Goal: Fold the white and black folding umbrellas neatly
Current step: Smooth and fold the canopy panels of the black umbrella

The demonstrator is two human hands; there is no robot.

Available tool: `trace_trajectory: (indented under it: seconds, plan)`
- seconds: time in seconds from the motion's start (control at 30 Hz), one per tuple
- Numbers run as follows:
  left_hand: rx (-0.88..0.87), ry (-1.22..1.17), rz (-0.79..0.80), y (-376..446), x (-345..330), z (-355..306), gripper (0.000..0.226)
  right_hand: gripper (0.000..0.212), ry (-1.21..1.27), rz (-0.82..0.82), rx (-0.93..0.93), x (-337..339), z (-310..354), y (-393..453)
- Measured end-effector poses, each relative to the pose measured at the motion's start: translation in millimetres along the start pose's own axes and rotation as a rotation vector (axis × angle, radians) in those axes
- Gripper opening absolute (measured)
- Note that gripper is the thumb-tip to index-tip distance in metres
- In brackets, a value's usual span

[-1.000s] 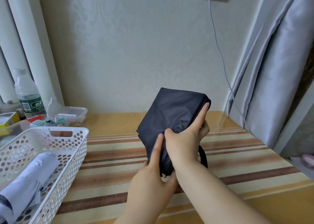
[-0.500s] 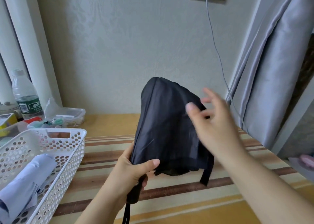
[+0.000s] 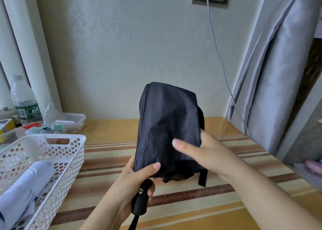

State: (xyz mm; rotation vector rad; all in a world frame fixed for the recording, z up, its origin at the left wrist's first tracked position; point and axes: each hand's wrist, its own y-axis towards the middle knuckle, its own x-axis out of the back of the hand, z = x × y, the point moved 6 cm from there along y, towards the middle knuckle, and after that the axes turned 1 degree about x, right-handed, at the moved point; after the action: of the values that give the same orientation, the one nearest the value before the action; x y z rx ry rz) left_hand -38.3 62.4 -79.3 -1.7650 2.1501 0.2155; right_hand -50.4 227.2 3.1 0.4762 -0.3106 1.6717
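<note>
The black folding umbrella [image 3: 167, 125] stands upright above the striped table, its loose canopy hanging over the shaft. My left hand [image 3: 135, 182] grips its black handle and the canopy's lower left edge, thumb on the fabric. My right hand [image 3: 207, 153] holds the canopy's right side, thumb across the front and fingers behind the cloth. A black closing strap [image 3: 203, 177] dangles under the right hand. The white umbrella [image 3: 22, 189] lies rolled in the white perforated basket [image 3: 69, 153] at the left.
A water bottle [image 3: 24, 99], a clear plastic box [image 3: 69, 121] and small items crowd the table's back left. A grey cable [image 3: 219, 55] runs down the wall from the socket. A grey curtain [image 3: 278, 73] hangs at the right.
My left hand shifted down onto the handle and the umbrella rose upright. My right hand let go, swung out to the right, then came back onto the canopy's right side.
</note>
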Motion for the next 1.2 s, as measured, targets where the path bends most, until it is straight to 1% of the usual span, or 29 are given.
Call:
trace_trajectory:
  seconds: [0.07,0.17,0.3,0.37,0.43,0.5,0.57,0.6,0.63,0.67,0.73,0.77,0.8,0.83,0.9,0.93,0.97,1.0,1.03,1.1,1.13,1.2]
  plan:
    - [-0.003,0.008,0.016,-0.5,-1.9,-0.5,0.040,0.037,-0.031,0.015,-0.020,-12.3,-8.8,5.0]
    - [-0.006,0.008,0.028,-1.1,-2.1,-1.7,0.041,0.028,0.015,-0.014,-0.035,-25.7,-18.0,10.8]
    - [0.005,0.062,0.081,-2.2,-3.0,-0.5,0.054,0.036,0.263,0.015,-0.075,-40.2,-20.8,14.7]
    - [0.010,0.108,0.117,-3.1,-6.0,-1.4,0.054,0.034,0.236,-0.007,-0.038,-40.4,-21.8,15.4]
    - [0.002,0.135,0.114,-3.0,-5.3,-3.0,0.050,0.030,0.159,-0.047,0.007,-37.7,-21.5,15.8]
    - [-0.005,0.139,0.106,-1.3,-3.4,-2.7,0.049,0.027,0.165,-0.056,0.020,-34.4,-20.4,15.4]
    - [-0.011,0.129,0.087,-0.2,-0.2,-1.6,0.044,0.024,0.178,0.019,0.010,-33.1,-15.7,11.0]
    - [-0.016,0.120,0.075,0.7,1.8,-1.3,0.041,0.024,0.140,0.042,0.003,-29.1,-13.2,9.8]
    - [-0.021,0.107,0.067,1.4,4.2,-1.0,0.039,0.027,0.092,0.024,0.003,-20.5,-10.5,9.9]
    - [-0.028,0.099,0.061,1.7,6.1,-1.5,0.040,0.038,0.046,-0.043,0.019,-7.9,-5.6,10.5]
    - [-0.045,0.120,0.047,2.7,9.9,-2.8,0.043,0.060,0.067,-0.257,0.088,24.6,8.7,11.7]
    - [-0.050,0.138,0.043,2.9,11.3,-2.9,0.044,0.062,0.086,-0.329,0.149,39.7,18.1,12.5]
    - [-0.056,0.157,0.036,3.2,12.5,-3.3,0.048,0.058,0.075,-0.350,0.217,49.8,31.2,12.9]
    - [-0.068,0.174,0.043,3.1,13.0,-3.9,0.056,0.050,0.025,-0.324,0.265,54.8,45.0,12.7]
    - [-0.097,0.206,0.077,4.1,11.6,-4.1,0.075,0.028,-0.130,-0.235,0.295,57.0,68.8,13.4]
    - [-0.109,0.224,0.083,4.8,11.9,-4.0,0.078,0.017,-0.200,-0.212,0.305,57.0,77.2,14.4]
    - [-0.122,0.233,0.080,5.9,13.2,-3.8,0.077,0.009,-0.252,-0.202,0.316,57.1,82.2,15.3]
    - [-0.132,0.231,0.072,7.0,13.9,-4.2,0.071,0.006,-0.281,-0.192,0.312,56.4,84.7,15.6]
    - [-0.138,0.227,0.061,8.3,15.0,-4.3,0.067,0.007,-0.298,-0.176,0.292,56.0,83.7,16.1]
    - [-0.163,0.241,0.022,11.1,19.9,-3.9,0.067,0.007,-0.304,-0.106,0.254,54.8,79.7,12.9]
    - [-0.172,0.254,-0.002,12.9,23.7,-3.0,0.071,0.010,-0.305,-0.053,0.256,52.8,78.3,10.1]
    - [-0.195,0.268,-0.051,14.4,29.8,-4.0,0.081,0.024,-0.330,0.049,0.272,49.5,75.9,5.2]
